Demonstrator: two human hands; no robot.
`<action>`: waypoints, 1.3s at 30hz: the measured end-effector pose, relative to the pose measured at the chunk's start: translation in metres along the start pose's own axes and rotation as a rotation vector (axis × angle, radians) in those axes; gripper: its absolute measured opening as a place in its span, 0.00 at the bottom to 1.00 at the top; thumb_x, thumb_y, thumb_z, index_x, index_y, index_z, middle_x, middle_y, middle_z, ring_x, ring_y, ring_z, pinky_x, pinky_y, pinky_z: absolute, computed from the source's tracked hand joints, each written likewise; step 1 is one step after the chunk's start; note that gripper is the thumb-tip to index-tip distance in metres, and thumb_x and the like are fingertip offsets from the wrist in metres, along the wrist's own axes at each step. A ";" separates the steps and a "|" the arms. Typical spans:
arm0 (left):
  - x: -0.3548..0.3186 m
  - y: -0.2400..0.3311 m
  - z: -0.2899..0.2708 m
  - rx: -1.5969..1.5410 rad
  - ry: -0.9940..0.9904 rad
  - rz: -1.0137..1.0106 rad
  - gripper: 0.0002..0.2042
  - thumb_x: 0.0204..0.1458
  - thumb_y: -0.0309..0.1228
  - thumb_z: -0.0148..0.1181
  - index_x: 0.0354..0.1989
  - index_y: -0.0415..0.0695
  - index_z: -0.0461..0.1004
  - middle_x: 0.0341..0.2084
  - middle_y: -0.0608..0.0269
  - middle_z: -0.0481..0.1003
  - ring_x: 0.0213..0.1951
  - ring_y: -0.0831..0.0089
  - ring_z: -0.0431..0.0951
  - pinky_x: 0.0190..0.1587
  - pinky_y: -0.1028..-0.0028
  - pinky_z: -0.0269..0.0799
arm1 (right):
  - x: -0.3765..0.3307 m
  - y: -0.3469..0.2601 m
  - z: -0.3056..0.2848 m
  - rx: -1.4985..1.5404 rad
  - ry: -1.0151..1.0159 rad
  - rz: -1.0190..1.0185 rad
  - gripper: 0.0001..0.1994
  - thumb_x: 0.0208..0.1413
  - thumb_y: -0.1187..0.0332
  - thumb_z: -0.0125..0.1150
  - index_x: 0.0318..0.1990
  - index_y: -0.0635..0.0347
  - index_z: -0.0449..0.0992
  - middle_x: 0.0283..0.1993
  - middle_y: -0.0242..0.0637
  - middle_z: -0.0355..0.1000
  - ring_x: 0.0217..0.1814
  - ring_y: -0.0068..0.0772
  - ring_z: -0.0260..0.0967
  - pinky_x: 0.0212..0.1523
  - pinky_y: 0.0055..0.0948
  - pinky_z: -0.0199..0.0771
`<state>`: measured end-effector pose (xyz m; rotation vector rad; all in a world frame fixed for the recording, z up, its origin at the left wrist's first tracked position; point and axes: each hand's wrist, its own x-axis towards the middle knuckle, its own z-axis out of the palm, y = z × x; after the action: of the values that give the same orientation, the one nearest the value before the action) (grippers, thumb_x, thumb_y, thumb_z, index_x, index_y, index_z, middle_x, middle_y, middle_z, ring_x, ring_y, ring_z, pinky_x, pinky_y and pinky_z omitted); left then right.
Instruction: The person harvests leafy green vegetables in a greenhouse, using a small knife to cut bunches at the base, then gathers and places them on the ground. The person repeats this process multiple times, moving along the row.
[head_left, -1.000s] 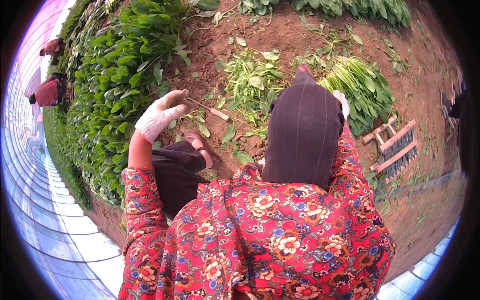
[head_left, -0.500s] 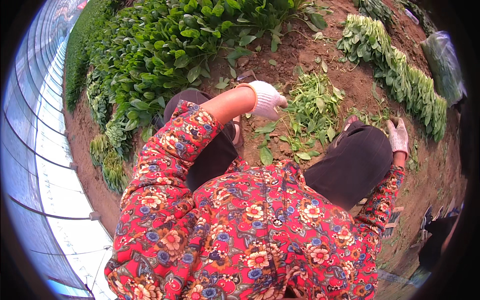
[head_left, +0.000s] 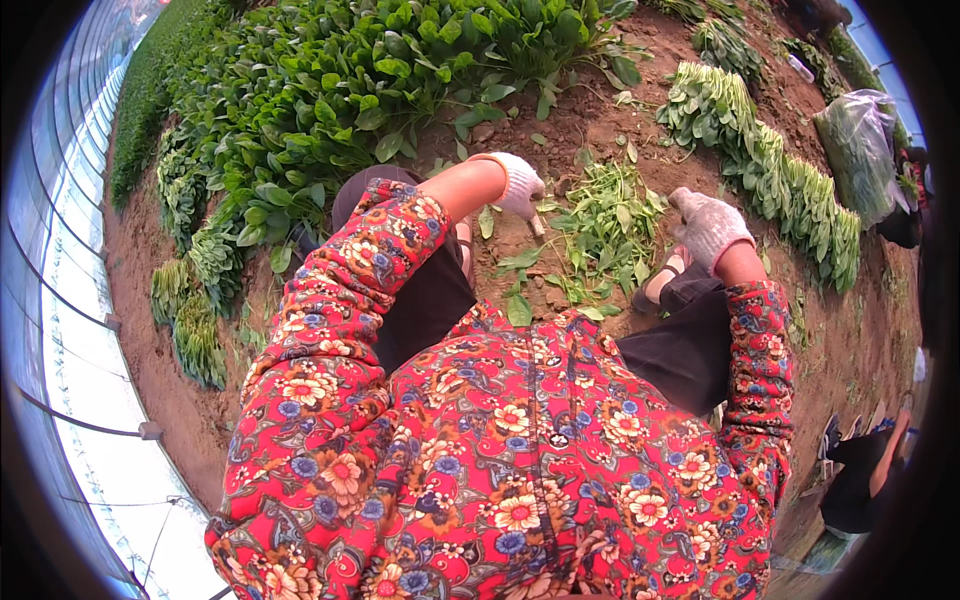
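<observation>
One short, pale handle (head_left: 537, 227) sits just below the fingertips of my left grip (head_left: 518, 186), its long way pointing back toward me. I can't tell if that grip holds it. Loose green leaves (head_left: 610, 217) lie in a heap right of this grip, between it and my right grip (head_left: 710, 230). The right one is farther from the handle, fingers bent; I can't tell if it's empty.
</observation>
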<state>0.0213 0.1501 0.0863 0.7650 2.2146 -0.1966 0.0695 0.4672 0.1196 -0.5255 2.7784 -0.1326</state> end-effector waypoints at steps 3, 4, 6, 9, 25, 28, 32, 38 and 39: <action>-0.012 0.001 -0.002 0.136 -0.103 -0.022 0.27 0.52 0.46 0.59 0.61 0.53 0.74 0.47 0.53 0.81 0.49 0.53 0.80 0.51 0.59 0.76 | 0.017 0.007 0.021 -0.065 -0.178 0.035 0.17 0.55 0.64 0.59 0.51 0.57 0.76 0.48 0.50 0.79 0.52 0.54 0.76 0.50 0.48 0.77; -0.018 -0.001 -0.005 0.061 -0.081 0.011 0.27 0.52 0.47 0.59 0.61 0.52 0.74 0.48 0.53 0.80 0.49 0.53 0.80 0.51 0.59 0.75 | 0.023 0.009 0.026 -0.068 -0.189 0.047 0.16 0.55 0.64 0.59 0.50 0.57 0.77 0.48 0.50 0.79 0.51 0.54 0.77 0.50 0.48 0.77; -0.039 -0.014 -0.009 -0.136 0.054 0.150 0.26 0.53 0.46 0.58 0.61 0.52 0.75 0.49 0.52 0.80 0.49 0.53 0.80 0.53 0.61 0.74 | 0.029 0.010 0.036 -0.154 -0.220 -0.001 0.14 0.55 0.65 0.58 0.48 0.59 0.78 0.46 0.50 0.79 0.50 0.54 0.77 0.49 0.48 0.78; -0.058 -0.049 -0.019 -0.290 0.164 0.079 0.25 0.55 0.45 0.57 0.60 0.47 0.75 0.51 0.50 0.79 0.52 0.53 0.79 0.56 0.63 0.72 | 0.036 0.003 0.052 -0.135 -0.328 -0.101 0.15 0.55 0.65 0.58 0.48 0.59 0.78 0.45 0.50 0.80 0.50 0.54 0.78 0.48 0.47 0.78; -0.136 -0.028 -0.011 -0.210 0.140 0.012 0.21 0.56 0.45 0.60 0.56 0.51 0.74 0.36 0.49 0.78 0.37 0.49 0.81 0.39 0.56 0.77 | 0.194 -0.140 0.210 0.462 -0.359 0.011 0.20 0.58 0.56 0.60 0.51 0.61 0.77 0.51 0.51 0.78 0.54 0.49 0.77 0.53 0.46 0.77; -0.126 -0.023 -0.022 -0.299 0.051 0.096 0.23 0.57 0.44 0.59 0.58 0.49 0.71 0.36 0.48 0.78 0.37 0.48 0.81 0.39 0.55 0.77 | 0.190 -0.158 0.250 0.434 -0.381 0.086 0.23 0.59 0.56 0.60 0.59 0.52 0.71 0.52 0.45 0.77 0.56 0.48 0.76 0.51 0.47 0.79; -0.110 -0.020 -0.030 -0.445 -0.007 0.133 0.23 0.56 0.42 0.62 0.59 0.50 0.70 0.36 0.47 0.78 0.41 0.45 0.79 0.43 0.53 0.75 | 0.194 -0.170 0.282 0.377 -0.319 0.084 0.15 0.62 0.64 0.55 0.55 0.51 0.73 0.49 0.42 0.78 0.48 0.49 0.80 0.43 0.52 0.80; -0.097 -0.001 -0.027 -0.564 -0.202 0.149 0.25 0.57 0.45 0.61 0.61 0.49 0.69 0.39 0.46 0.78 0.42 0.44 0.79 0.44 0.53 0.75 | 0.144 -0.165 0.262 0.548 -0.541 0.026 0.17 0.58 0.64 0.57 0.54 0.57 0.71 0.41 0.44 0.80 0.46 0.51 0.80 0.44 0.44 0.79; -0.093 -0.001 -0.029 -0.588 -0.209 0.115 0.26 0.57 0.47 0.59 0.62 0.50 0.68 0.40 0.45 0.78 0.42 0.44 0.79 0.45 0.53 0.75 | 0.139 -0.163 0.253 0.634 -0.606 0.015 0.20 0.56 0.66 0.59 0.56 0.57 0.71 0.42 0.44 0.80 0.47 0.52 0.80 0.45 0.42 0.79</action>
<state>0.0517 0.1166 0.1730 0.5104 1.8771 0.4003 0.0821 0.2559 -0.1360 -0.3050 1.9991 -0.6938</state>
